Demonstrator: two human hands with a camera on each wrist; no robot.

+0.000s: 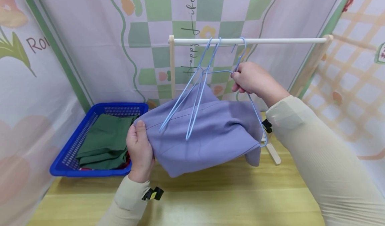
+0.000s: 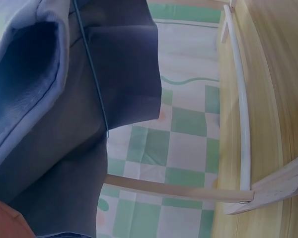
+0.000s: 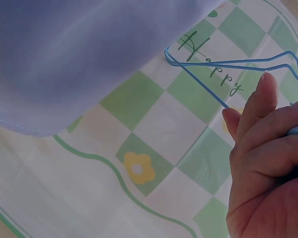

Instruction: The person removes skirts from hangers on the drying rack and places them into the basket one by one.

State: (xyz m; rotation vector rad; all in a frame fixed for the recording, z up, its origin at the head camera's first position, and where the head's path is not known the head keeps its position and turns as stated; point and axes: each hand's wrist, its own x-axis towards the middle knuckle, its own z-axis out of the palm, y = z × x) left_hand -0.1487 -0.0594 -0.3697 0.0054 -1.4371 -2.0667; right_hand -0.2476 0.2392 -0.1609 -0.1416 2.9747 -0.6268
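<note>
A lavender garment (image 1: 207, 132) spreads between the two hands, and its exact kind is hard to tell. My left hand (image 1: 140, 149) grips its left edge, thumb on top. My right hand (image 1: 251, 80) pinches a blue wire hanger (image 1: 257, 114) just below its hook, which is at the white rail (image 1: 270, 40). One lower corner of this hanger shows at the garment's right edge; folds hide the rest. Two more blue hangers (image 1: 195, 119) hang from the rail in front of the cloth. In the left wrist view the garment (image 2: 84, 163) shows a gaping fabric opening.
To the left, a blue plastic basket (image 1: 57, 165) holds folded green cloth (image 1: 103, 139) with some red beneath. Wooden posts (image 1: 172, 65) carry the rail, and a wooden foot (image 1: 273, 154) rests on the table (image 1: 228, 199). Patterned curtains (image 1: 156, 5) surround the table.
</note>
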